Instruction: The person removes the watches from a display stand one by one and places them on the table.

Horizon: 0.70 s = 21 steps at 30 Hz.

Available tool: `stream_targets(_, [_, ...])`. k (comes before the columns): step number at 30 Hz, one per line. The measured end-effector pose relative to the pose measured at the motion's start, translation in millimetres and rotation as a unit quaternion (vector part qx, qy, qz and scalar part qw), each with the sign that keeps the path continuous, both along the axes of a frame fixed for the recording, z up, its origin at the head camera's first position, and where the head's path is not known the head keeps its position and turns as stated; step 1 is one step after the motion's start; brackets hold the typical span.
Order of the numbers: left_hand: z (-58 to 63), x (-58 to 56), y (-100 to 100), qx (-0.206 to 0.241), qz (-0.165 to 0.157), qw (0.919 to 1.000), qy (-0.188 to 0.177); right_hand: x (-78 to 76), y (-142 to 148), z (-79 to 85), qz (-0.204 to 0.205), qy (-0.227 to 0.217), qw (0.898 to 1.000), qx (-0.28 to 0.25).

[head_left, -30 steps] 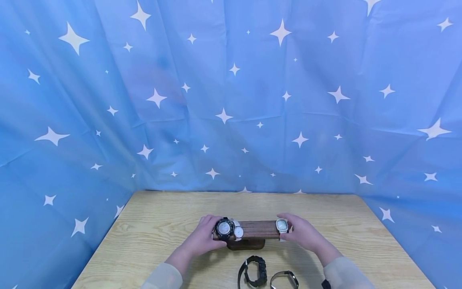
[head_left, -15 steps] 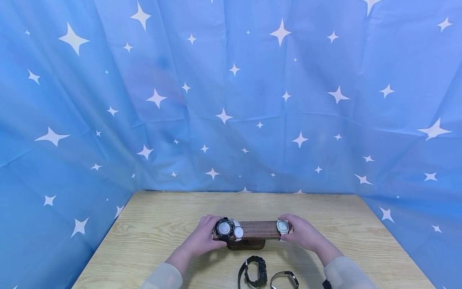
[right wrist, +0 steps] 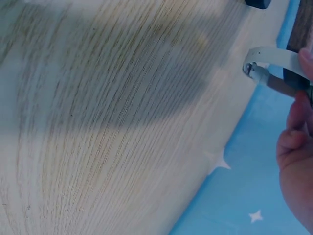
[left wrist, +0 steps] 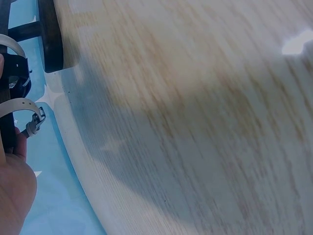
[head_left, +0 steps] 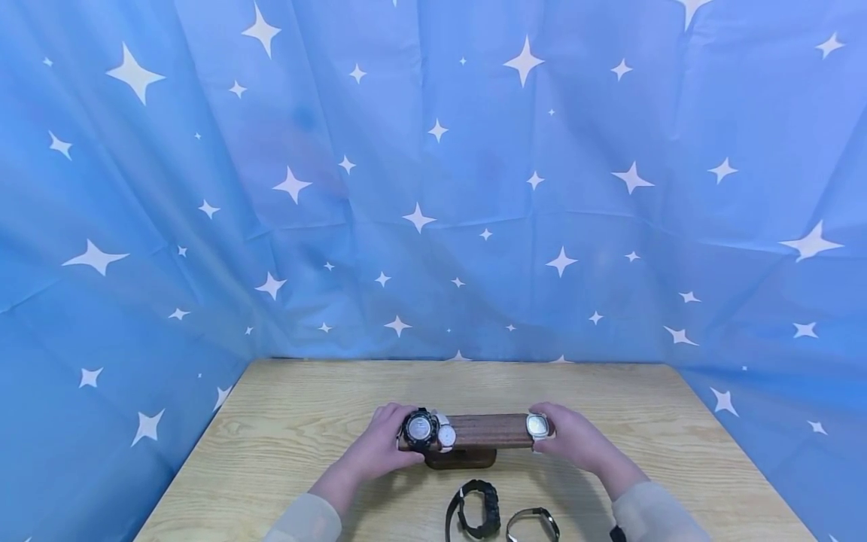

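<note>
here the left hand (head_left: 379, 446) grips a wooden bar (head_left: 491, 431), the right hand (head_left: 574, 438) pinching a pale watch (head_left: 538, 426) around it.

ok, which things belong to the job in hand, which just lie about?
Job, seemingly:
wooden stand
left hand
right hand, holding pale square watch
mounted black watch
mounted round watch
outermost pale strap

Lying about, probably:
loose black watch
slim watch

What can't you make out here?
Head view: time on the round black watch, too small.
Head view: strap end of the loose black watch, cut by bottom edge.
Left wrist view: parts of the wooden stand and left hand, past left edge.
Right wrist view: dial of the square watch, past right edge.
</note>
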<state>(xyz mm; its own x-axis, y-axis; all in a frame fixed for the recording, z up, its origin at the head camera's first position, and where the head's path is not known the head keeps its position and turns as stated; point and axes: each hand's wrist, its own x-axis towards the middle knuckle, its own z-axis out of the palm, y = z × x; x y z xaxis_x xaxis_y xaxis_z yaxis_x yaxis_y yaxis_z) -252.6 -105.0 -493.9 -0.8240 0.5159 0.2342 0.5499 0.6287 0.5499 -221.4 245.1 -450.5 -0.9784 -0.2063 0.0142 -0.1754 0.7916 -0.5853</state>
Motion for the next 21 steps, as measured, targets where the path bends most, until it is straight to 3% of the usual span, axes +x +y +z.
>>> stream_targets(8, [-0.8, -0.3, -0.2, 0.002, 0.001, 1.0000, 0.001, 6.0, 6.5, 1.1, 0.032, 0.035, 0.999, 0.006])
stream_targets(21, [1.3, 0.6, -0.4, 0.005, 0.001, 1.0000, -0.003, 23.7, 16.1, 13.3, 0.070, 0.050, 0.996, 0.010])
